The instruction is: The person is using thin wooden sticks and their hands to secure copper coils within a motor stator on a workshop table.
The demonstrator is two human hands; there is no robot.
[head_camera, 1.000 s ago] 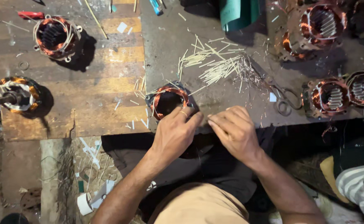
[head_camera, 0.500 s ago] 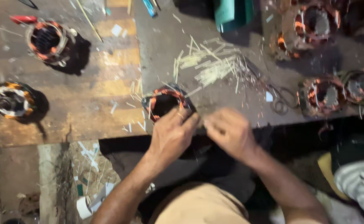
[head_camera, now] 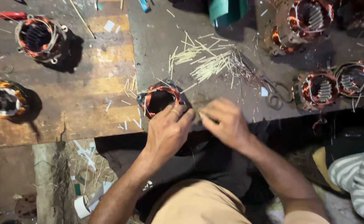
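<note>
Bare bench strip [head_camera: 86,120] left of the wound stator [head_camera: 160,98]; loose sticks [head_camera: 209,62] and scissors [head_camera: 276,92] crowding the right.

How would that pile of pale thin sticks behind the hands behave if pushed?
The pale sticks look thin and loose, so they'd probably scatter rather than slide together. Likely very light. Some overlap fine wire strands, so they may snag.

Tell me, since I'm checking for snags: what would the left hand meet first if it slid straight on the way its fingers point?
Probably the right hand: the left hand points up and right, its fingertips almost touching it beside the round copper-wound stator.
</note>
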